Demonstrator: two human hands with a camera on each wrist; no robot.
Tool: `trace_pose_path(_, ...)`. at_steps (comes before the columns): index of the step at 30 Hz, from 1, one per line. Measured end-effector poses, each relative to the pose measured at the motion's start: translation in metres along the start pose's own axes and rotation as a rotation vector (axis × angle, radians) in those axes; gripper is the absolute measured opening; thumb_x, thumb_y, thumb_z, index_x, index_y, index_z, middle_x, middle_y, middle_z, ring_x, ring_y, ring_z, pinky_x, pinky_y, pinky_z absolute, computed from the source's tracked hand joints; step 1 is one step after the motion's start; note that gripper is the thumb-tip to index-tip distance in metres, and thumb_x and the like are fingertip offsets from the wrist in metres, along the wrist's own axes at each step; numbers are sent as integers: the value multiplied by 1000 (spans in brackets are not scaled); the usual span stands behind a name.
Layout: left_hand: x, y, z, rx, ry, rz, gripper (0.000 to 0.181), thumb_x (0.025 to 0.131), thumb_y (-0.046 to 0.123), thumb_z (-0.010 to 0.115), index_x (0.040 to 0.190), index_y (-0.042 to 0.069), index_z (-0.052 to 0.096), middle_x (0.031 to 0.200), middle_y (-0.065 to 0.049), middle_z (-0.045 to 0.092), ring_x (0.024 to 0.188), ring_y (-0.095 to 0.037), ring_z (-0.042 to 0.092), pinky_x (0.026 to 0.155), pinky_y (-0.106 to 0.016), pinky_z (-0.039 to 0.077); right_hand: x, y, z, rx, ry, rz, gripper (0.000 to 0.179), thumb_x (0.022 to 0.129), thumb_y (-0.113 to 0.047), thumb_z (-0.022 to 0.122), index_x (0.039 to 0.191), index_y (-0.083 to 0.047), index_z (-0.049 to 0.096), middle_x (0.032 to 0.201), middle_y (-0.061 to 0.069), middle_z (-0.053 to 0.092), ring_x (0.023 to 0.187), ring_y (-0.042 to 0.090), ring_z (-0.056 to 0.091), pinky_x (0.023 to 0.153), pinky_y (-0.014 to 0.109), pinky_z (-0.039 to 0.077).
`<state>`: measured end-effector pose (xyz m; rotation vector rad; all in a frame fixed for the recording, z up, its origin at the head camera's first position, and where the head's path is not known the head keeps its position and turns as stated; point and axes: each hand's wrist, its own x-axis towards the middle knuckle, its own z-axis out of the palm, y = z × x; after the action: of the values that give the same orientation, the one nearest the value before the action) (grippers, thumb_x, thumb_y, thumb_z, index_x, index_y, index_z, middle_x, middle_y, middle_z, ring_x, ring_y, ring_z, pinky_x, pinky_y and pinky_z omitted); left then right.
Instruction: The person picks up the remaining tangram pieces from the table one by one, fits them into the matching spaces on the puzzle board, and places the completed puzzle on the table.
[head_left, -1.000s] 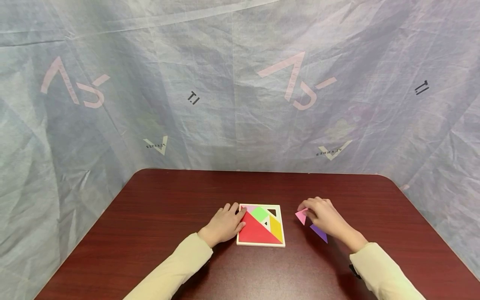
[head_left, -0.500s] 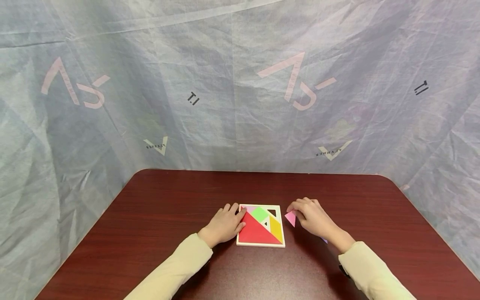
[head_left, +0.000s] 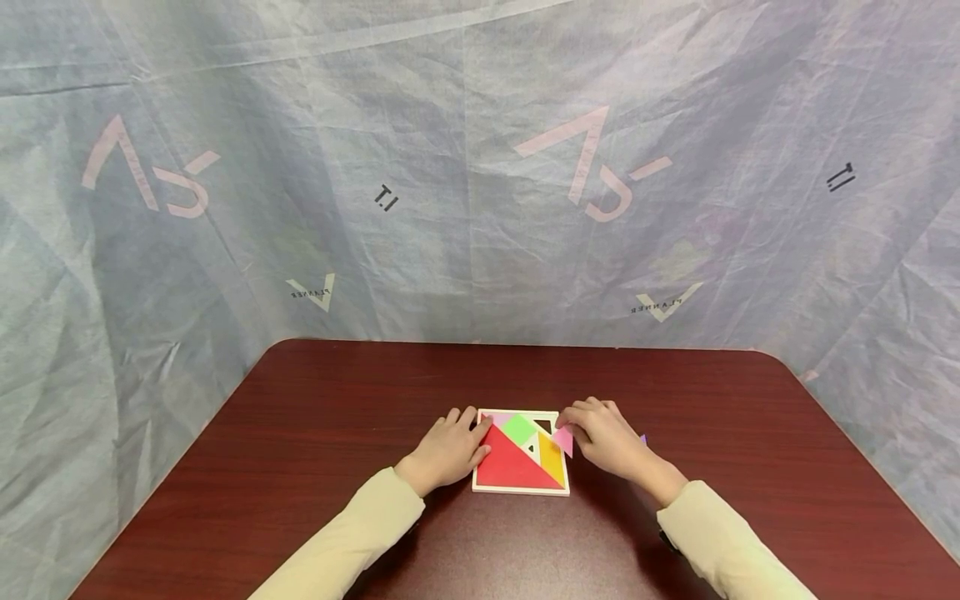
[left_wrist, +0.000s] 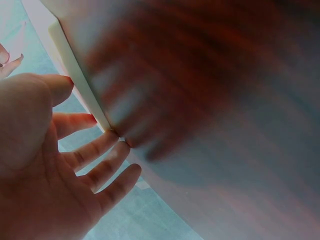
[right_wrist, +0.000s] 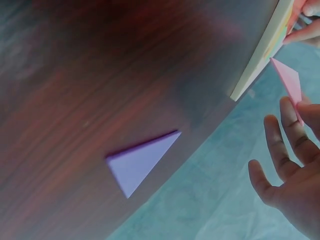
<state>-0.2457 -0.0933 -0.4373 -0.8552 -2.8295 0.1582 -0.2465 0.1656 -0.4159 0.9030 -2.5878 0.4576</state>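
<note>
A square tangram board (head_left: 519,490) with a white frame lies on the table, holding a large red triangle (head_left: 510,462), a green square (head_left: 518,428), a yellow parallelogram (head_left: 552,457) and a pinkish-lilac piece (head_left: 498,416). Dark gaps show at its upper right and near its middle. My left hand (head_left: 450,448) rests at the board's left edge, fingers spread and thumb over the red piece. Between thumb and fingertips my right hand (head_left: 611,437) pinches a pink triangle (right_wrist: 290,82), which overlaps the board's right edge in the head view. The pink piece is tilted, above the table.
A purple triangle (right_wrist: 142,162) lies on the dark red wooden table (head_left: 360,383), mostly hidden behind the right hand in the head view. A grey printed cloth (head_left: 465,208) hangs behind the table's far edge.
The right hand has carried the pink triangle leftward, from beside the purple triangle to the board's right edge. The left hand and the board have stayed in place.
</note>
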Motion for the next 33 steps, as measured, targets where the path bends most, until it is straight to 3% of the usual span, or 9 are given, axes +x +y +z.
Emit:
trace_pose_path(8,0,0,-1,-7,-2,2,44,92,37,49,129,14,52,116,-10,49,96,-24,47,79,-37,45,8,-12,2,18,-59,15,18,81,0,60,85,-16,67,82,-6,63,77,10,49,76,38,36)
trace_pose_path(17,1,0,1,0,8,4,43,92,37,49,128,14,53,115,-10,49,96,-24,48,78,-37,45,16,-18,8,40,-47,-16,19,79,2,62,84,-15,67,79,-6,63,76,10,49,73,38,36)
trace_pose_path(33,1,0,3,2,-11,-4,45,93,39,48,131,15,51,118,-10,48,98,-24,48,81,-37,45,25,-25,15,65,-100,-18,17,82,0,60,83,-15,67,77,-6,63,76,12,51,74,40,38)
